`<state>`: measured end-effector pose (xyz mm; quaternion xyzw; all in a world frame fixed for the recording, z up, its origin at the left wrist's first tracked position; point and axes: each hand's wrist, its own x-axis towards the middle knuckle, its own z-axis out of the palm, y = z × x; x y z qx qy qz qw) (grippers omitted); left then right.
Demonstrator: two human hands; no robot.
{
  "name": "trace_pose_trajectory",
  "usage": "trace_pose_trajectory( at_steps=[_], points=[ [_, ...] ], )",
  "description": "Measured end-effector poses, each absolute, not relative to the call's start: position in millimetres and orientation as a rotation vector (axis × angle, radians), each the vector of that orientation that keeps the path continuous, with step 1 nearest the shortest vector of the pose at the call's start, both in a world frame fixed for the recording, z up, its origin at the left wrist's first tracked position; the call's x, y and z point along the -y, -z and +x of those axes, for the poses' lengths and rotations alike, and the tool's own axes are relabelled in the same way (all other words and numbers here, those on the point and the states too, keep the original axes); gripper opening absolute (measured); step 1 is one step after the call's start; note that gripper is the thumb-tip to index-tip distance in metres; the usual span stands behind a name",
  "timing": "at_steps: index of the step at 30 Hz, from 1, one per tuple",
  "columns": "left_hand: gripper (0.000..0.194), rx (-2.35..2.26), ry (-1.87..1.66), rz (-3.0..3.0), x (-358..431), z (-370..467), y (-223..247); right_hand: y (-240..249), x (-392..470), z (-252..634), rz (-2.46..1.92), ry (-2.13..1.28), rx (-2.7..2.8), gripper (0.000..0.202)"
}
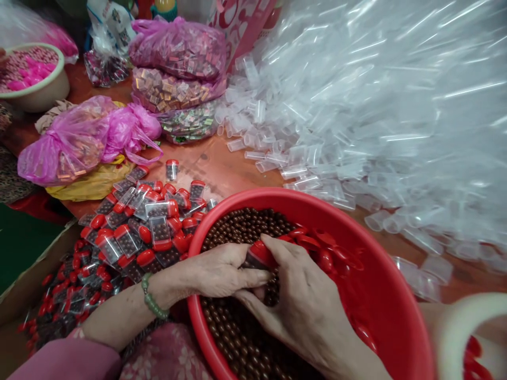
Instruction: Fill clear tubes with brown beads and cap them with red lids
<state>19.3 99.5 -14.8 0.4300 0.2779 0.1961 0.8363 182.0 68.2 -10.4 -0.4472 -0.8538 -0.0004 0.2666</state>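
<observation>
Over a large red basin [390, 295], my two hands are closed around one small clear container with a red cap [262, 253]. My left hand [222, 272] grips the container's body, which looks dark with its contents. The fingers of my right hand [307, 295] are on the red cap end; part of the cap is hidden by them. Below the hands, shiny brown balls [245, 221] fill the left side of the basin. Loose red caps [327, 256] lie along its right side.
Left of the basin is a heap of filled, red-capped containers [127, 240], spilling down into a cardboard box [43, 264]. Clear empty tubes [293, 158] pile up at right. Pink bags [178, 50] and a cream bowl [43, 97] stand farther back. A white rim [455, 322] is near right.
</observation>
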Motion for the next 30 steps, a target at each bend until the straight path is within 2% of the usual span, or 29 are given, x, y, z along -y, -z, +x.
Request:
trace_pose_trajectory(
  at_steps=[3,8,14,21,26,30],
  points=[
    [0.053,-0.582,-0.437,0.82,-97.0,21.3,15.8,12.3,-69.1,178.5,-1.174,0.135,2.308,0.063],
    [0.057,-0.535,-0.432,0.717,-98.6,23.0,14.8,12.2,-70.2,177.6,-1.128,0.239,2.313,0.061],
    [0.046,-0.547,-0.416,0.676,-98.4,24.2,15.2,12.9,-69.5,178.2,-1.08,0.297,2.339,0.053],
    [0.036,-0.585,-0.488,0.65,-100.5,23.3,14.5,12.3,-72.0,176.3,-1.178,0.264,2.35,0.054],
    [0.06,-0.647,-0.529,0.54,-105.2,28.3,15.4,11.5,-72.5,172.5,-1.294,0.168,2.293,0.073],
    [0.059,-0.825,-0.589,0.492,-102.2,39.4,10.9,12.7,-71.5,169.9,-1.26,0.305,2.255,0.066]
  ],
)
